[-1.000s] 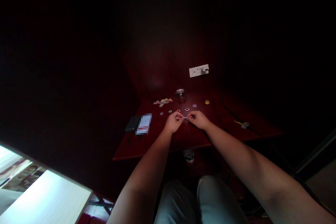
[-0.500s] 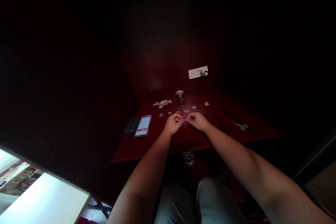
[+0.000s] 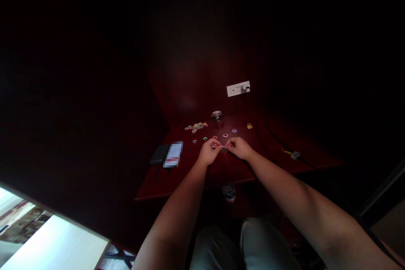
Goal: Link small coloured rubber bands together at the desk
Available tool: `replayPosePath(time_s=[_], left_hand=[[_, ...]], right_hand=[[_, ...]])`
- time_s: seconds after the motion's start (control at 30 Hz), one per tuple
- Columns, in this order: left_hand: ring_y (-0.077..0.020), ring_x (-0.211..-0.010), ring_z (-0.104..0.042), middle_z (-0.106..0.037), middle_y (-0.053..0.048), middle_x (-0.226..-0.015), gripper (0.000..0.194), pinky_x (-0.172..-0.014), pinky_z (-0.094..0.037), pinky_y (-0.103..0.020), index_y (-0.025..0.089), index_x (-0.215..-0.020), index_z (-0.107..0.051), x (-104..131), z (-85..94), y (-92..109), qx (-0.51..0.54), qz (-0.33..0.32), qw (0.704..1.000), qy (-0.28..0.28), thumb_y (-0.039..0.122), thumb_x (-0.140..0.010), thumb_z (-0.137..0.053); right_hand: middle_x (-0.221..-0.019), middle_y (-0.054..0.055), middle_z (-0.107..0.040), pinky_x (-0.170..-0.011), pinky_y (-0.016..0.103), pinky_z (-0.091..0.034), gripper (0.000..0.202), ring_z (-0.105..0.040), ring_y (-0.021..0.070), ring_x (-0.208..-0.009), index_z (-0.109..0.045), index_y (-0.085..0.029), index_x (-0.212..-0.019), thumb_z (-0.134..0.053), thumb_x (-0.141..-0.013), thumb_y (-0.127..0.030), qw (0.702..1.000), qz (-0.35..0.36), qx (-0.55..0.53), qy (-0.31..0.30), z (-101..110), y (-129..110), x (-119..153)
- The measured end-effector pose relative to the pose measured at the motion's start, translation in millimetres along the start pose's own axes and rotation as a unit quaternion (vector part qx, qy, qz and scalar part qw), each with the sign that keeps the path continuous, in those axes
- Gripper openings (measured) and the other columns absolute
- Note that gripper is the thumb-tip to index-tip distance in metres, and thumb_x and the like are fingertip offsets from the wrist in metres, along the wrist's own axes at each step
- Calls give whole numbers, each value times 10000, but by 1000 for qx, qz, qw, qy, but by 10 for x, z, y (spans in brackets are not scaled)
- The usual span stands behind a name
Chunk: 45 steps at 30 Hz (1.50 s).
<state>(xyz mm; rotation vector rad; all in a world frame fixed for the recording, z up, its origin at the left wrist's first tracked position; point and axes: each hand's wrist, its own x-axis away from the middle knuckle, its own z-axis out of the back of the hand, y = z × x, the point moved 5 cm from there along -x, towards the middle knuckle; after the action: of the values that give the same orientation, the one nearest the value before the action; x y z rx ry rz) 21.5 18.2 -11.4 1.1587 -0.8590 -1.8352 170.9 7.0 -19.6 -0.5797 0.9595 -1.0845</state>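
A small purple hair tie (image 3: 223, 147) is stretched between my two hands just above the dark red table (image 3: 186, 171). My left hand (image 3: 210, 151) pinches its left end, while the fingertips of my right hand (image 3: 238, 147) close on the other end. Beyond the hands lies a row of single hair ties: a blue one (image 3: 194, 141), a green one (image 3: 205, 138), an orange one (image 3: 215, 137), a pink one (image 3: 225, 136), a purple one (image 3: 234, 130) and a yellow one (image 3: 249, 126). Further back, a heap of mixed hair ties (image 3: 196, 127) is spread out.
A clear jar (image 3: 217, 118) stands at the back. To the left lie a black case (image 3: 159, 154) and a phone (image 3: 173, 154) with a blurred screen. A cable with a connector (image 3: 295, 155) is on the right. A socket strip (image 3: 238, 88) is on the wall; a cup (image 3: 229, 193) shows below the edge.
The view has tilted slightly, so the table sits a little lower in the picture. Both hands keep their pinch on the purple hair tie, with only slight finger movement.
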Motion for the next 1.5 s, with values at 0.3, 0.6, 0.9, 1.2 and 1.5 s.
replayPosePath(time_s=[0.3, 0.6, 0.9, 1.2, 1.5], left_hand=[[-93, -652, -557, -640, -38, -752, 183, -619, -449, -213, 128, -841, -645, 28, -12, 10, -32, -2, 999, -26, 202, -674, -664], [-99, -630, -562, -645, -33, -722, 122, -622, -451, -216, 129, -806, -654, 3, -1, -7, -50, -8, 998, -24, 211, -725, -615], [-109, -683, -570, -649, -31, -772, 95, -680, -451, -235, 144, -804, -644, 5, 12, 20, -47, -19, 999, -7, 196, -729, -619], [-110, -720, -565, -646, -36, -853, 54, -729, -455, -255, 159, -786, -613, 9, 121, 71, -1, -36, 997, 67, 192, -744, -605], [-81, -599, -523, -602, -19, -699, 124, -612, -440, -222, 125, -793, -632, -19, 5, -51, 15, 1, 1000, -3, 188, -687, -646]], right_hand=[[-598, 18, -597, -502, 207, -380, 176, -496, 103, -531, -641, -120, -711, -578, -722, -285, 1000, 7, -4, 1, 8, -34, 3], [-632, 33, -627, -520, 211, -402, 119, -524, 109, -550, -651, -115, -722, -597, -686, -215, 1000, 5, -11, 0, -6, 10, -19], [-602, 6, -589, -532, 215, -393, 106, -496, 104, -545, -630, -134, -695, -587, -681, -230, 1000, 9, -28, 2, 13, 33, -25], [-555, -19, -517, -500, 212, -368, 196, -438, 86, -516, -600, -129, -682, -599, -688, -325, 997, 4, -72, 9, 73, -21, -17], [-562, -13, -532, -490, 207, -365, 178, -443, 82, -509, -588, -123, -673, -610, -661, -299, 997, -6, -75, 15, 53, 42, -32]])
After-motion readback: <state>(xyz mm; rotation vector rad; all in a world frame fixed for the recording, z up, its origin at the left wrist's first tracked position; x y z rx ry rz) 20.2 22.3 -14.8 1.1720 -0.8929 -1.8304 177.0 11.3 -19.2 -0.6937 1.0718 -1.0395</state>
